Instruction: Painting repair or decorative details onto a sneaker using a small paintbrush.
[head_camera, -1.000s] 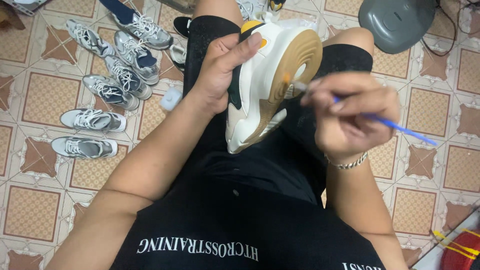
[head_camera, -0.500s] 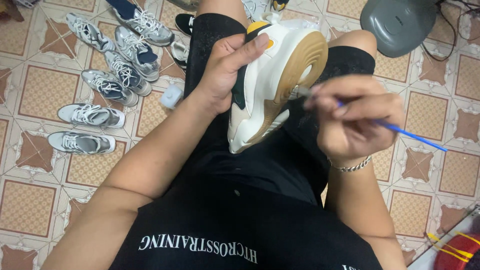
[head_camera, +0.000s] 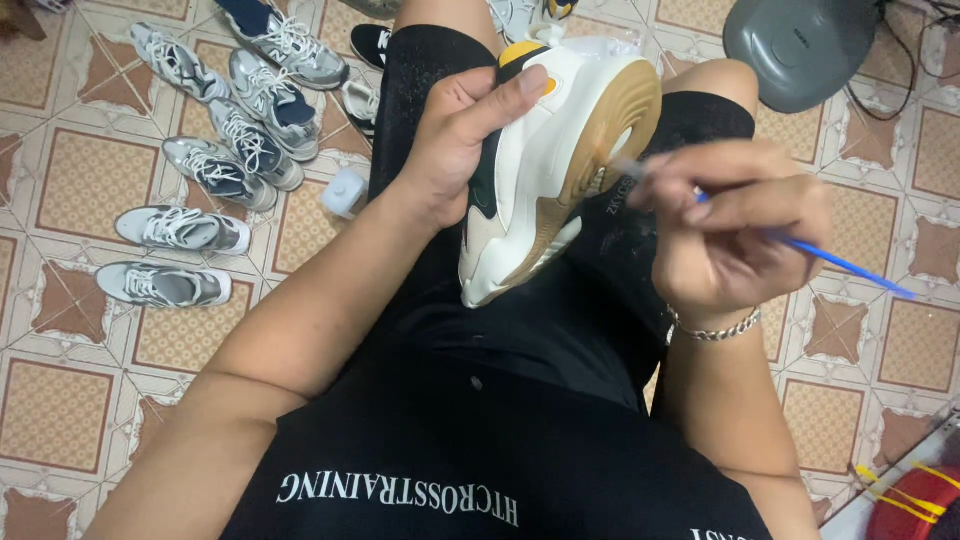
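A person sits in a black shirt (head_camera: 480, 460) and black shorts (head_camera: 560, 320), seen from above. The right hand (head_camera: 735, 225) is closed in a pinch around a thin blue-handled brush (head_camera: 850, 265), whose handle runs out to the right while its blurred tip meets the edge of a sneaker's sole. The left hand (head_camera: 455, 140) is wrapped around that white sneaker (head_camera: 540, 170), thumb laid over the heel end, holding it on its side above the lap so the tan sole faces the brush. A chain bracelet (head_camera: 715, 328) circles the right wrist. Farther out, on the tiled floor (head_camera: 90, 170), several grey running shoes (head_camera: 215, 170) lie in loose rows to the left, with a small white bottle (head_camera: 345, 192) just beside the left thigh. A grey domed appliance (head_camera: 805, 50) sits at the top right.
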